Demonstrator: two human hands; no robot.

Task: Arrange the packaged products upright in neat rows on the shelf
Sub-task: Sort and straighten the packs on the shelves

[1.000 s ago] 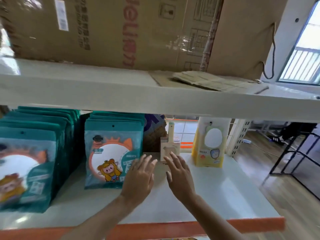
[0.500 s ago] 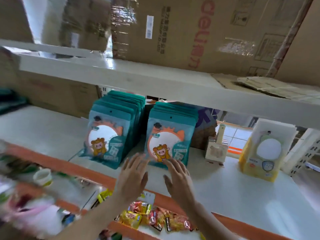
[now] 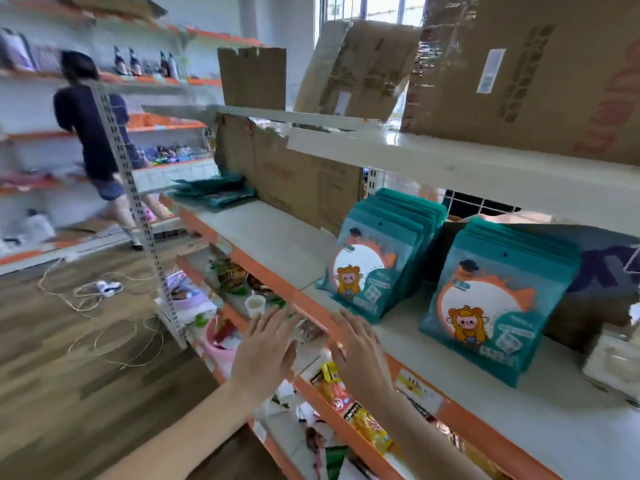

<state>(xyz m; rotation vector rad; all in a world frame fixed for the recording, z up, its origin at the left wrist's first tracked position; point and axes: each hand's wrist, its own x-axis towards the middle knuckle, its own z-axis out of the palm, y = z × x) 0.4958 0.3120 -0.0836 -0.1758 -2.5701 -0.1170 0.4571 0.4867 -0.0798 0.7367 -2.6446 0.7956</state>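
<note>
Both hands raised in front of the shelf's (image 3: 467,403) orange front edge, palms forward, empty. Left hand (image 3: 265,351): fingers straight, slightly spread, over the lower tier just off the edge. Right hand (image 3: 360,351): fingers straight and apart, tips at the orange lip, touching no package.

Two rows of teal packages stand upright on the shelf, faces toward the front edge. Left row (image 3: 374,261) sits close to the front edge; right row (image 3: 491,299) just beside it, a narrow gap between. A loose pile of teal packs (image 3: 214,192) lies flat at the far left end of the shelf, beside a cardboard box (image 3: 294,178) along the back edge.

Lower tier holds snack packets (image 3: 346,400), blurred. A person (image 3: 93,133) stands at the far shelving, blurred
</note>
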